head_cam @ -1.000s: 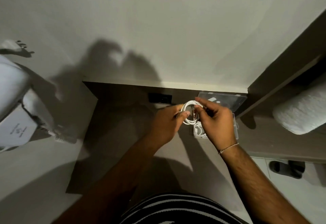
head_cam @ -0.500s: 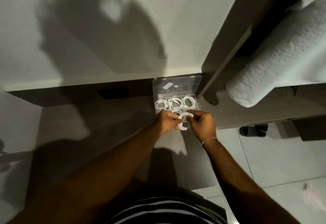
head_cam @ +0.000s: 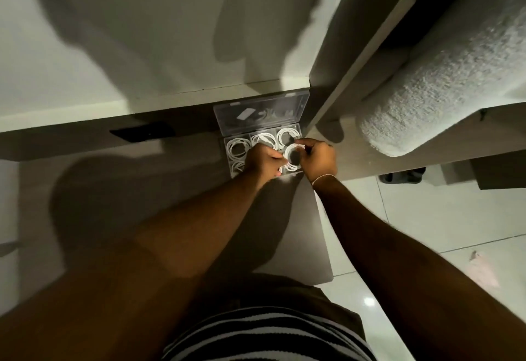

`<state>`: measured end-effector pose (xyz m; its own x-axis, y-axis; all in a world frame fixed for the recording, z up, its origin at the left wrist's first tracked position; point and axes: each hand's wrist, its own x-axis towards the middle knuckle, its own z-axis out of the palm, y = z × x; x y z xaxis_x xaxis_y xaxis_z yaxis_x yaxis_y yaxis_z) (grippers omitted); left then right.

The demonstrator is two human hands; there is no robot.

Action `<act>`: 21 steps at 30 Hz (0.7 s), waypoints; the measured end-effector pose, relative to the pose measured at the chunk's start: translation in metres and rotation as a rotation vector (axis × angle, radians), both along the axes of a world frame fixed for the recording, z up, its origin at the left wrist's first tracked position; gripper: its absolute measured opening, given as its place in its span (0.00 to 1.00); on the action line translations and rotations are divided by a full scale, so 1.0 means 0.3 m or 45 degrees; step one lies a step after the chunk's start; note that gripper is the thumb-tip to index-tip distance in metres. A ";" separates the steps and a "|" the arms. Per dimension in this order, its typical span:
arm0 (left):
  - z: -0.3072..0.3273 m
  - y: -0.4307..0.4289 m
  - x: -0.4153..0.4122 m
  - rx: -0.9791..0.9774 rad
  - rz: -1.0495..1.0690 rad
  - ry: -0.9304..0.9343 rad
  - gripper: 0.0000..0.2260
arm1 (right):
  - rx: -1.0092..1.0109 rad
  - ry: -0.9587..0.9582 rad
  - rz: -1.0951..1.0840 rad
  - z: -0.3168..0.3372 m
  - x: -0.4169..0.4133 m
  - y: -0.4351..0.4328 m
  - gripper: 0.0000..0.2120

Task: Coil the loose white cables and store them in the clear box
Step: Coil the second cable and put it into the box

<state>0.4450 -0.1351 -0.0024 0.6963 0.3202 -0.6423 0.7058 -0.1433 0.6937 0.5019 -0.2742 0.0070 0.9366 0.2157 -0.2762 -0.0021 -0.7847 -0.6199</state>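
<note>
A clear box point(head_cam: 225, 144) with its lid point(head_cam: 262, 116) tipped open stands at the far right of the brown table, against the wall. Its compartments hold coiled white cables; one coil point(head_cam: 238, 147) lies at the left and another point(head_cam: 288, 134) at the back right. My left hand point(head_cam: 263, 161) and my right hand point(head_cam: 317, 158) both pinch one coiled white cable point(head_cam: 293, 158) just over the front right compartment. The front row of the box is mostly hidden by my hands.
A black flat device point(head_cam: 142, 132) lies on the table point(head_cam: 128, 190) by the wall. A wooden partition point(head_cam: 361, 47) rises at the right, with a rolled white towel point(head_cam: 444, 81) on a shelf beyond. A dark slipper point(head_cam: 401, 176) sits on the tiled floor.
The view has tilted down and closer. Both hands have carried the coiled cable from above the table down over the box's front right compartment.
</note>
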 end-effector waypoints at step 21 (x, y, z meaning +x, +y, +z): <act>-0.006 -0.025 0.012 0.600 -0.523 -0.044 0.09 | -0.594 -0.277 0.299 -0.111 -0.080 -0.027 0.13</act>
<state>0.4486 -0.1427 -0.0041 0.8407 0.2651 -0.4721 0.5061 -0.6946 0.5113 0.4781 -0.2823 -0.0264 0.9242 0.3265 -0.1982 0.2946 -0.9396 -0.1740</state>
